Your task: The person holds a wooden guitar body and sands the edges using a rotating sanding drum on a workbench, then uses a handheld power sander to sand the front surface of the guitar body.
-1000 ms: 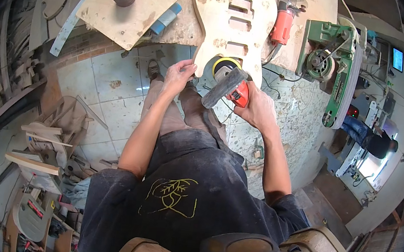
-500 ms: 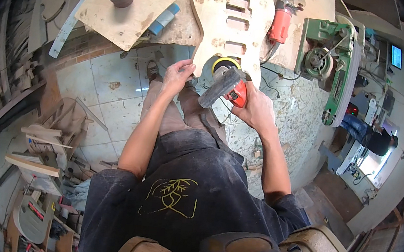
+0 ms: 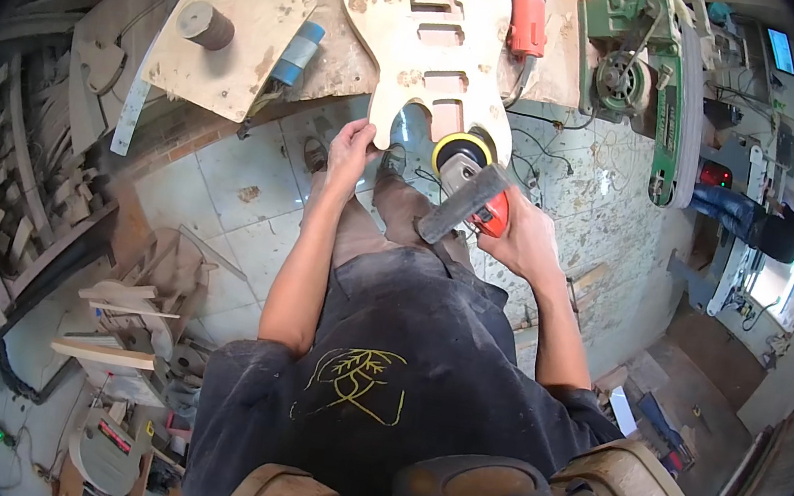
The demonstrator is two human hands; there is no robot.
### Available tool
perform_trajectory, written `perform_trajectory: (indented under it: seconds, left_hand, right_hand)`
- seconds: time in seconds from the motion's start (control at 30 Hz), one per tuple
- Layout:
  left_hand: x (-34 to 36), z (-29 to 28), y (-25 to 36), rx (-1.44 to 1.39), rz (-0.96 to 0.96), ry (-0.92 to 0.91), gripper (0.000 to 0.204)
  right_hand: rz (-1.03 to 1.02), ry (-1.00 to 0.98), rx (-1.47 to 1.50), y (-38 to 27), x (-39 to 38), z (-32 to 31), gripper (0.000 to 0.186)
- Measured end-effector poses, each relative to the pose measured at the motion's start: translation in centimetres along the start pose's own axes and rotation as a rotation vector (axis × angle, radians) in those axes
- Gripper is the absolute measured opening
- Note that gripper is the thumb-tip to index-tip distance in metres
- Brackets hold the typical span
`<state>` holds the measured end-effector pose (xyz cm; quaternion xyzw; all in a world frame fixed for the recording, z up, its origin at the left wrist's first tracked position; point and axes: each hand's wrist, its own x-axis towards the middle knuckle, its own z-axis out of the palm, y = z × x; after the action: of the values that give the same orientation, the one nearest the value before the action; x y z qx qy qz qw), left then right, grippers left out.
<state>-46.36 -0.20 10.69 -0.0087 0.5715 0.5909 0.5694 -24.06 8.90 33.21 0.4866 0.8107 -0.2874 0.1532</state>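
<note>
The pale wooden guitar body [image 3: 420, 58] lies on the far worktop [image 3: 343, 83], its two horns pointing to the near side past the edge, over the tiled floor [image 3: 248, 165]. The left hand [image 3: 351, 155] is at the tip of the left horn, its fingers pinched narrow on the wood. The right hand [image 3: 525, 239] has its fingers wrapped around the red body of a sander [image 3: 491, 210]. The sander's yellow-rimmed round pad is beside the right horn, at the near mouth of the cutaway; whether it touches the wood I cannot tell. A dark grey bar crosses over the tool. Right of the guitar body is a red power tool [image 3: 527, 26], and farther right a green belt machine [image 3: 625, 83]. To the left, a brown cylinder [image 3: 206, 27] stands on a square board [image 3: 257, 57], with a blue roll [image 3: 299, 53] just beside the board.
</note>
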Motion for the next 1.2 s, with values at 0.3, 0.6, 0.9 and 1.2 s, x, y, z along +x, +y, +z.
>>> perform_trajectory:
  seconds: [0.3, 0.6, 0.9, 1.2]
  left_hand:
    - [1.5, 1.5, -2.0, -0.066, 0.038, 0.037, 0.045]
    - [2.1, 0.6, -0.2, -0.086, 0.117, 0.138, 0.045]
    - [2.2, 1.4, -0.3, -0.037, 0.147, 0.235, 0.051]
    - [2.1, 1.3, -0.4, -0.026, 0.162, 0.234, 0.05]
  right_hand:
    - [0.055, 0.081, 0.039, 4.9, -2.3, -1.7, 0.049]
    - [-0.064, 0.046, -0.009, 7.5, -0.6, -2.3, 0.052]
    - [-0.151, 0.026, -0.168, 6.0, 3.0, -2.1, 0.051]
    - [-0.152, -0.01, -0.181, 4.6, 4.3, -1.9, 0.052]
